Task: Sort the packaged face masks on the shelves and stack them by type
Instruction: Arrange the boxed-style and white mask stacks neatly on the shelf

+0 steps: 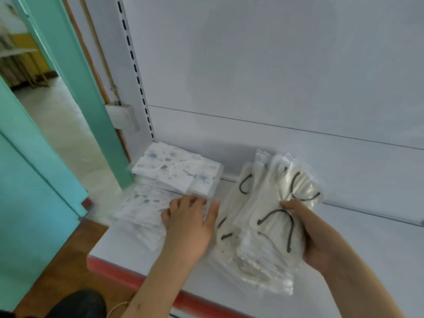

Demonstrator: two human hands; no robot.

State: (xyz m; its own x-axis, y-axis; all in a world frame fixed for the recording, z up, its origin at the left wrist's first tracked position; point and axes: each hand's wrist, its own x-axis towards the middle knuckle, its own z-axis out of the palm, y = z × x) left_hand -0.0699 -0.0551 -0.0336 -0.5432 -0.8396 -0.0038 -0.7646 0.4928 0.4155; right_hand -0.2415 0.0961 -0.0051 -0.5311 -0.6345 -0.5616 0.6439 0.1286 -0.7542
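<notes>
The right hand [305, 232] grips a fanned bundle of cream masks [270, 216] with black ear loops, thumb over the top packet and fingers curled underneath, the lower ends of the wrappers trailing onto the white shelf [358, 244]. The left hand [190, 216] lies flat, fingers straight and relaxed, grasping nothing, its fingertips touching the loose printed masks [140, 212] spread at the shelf's front left corner; a tidier printed stack [176, 173] sits just behind them against the back panel. From where I stand, the bundle looks ready to slip, since the glossy wrappers are splayed at different angles. I would square their edges against the shelf before setting them down well apart from the printed ones. The flat hand would do best sweeping the scattered printed packets together and sliding them onto the rear stack.
</notes>
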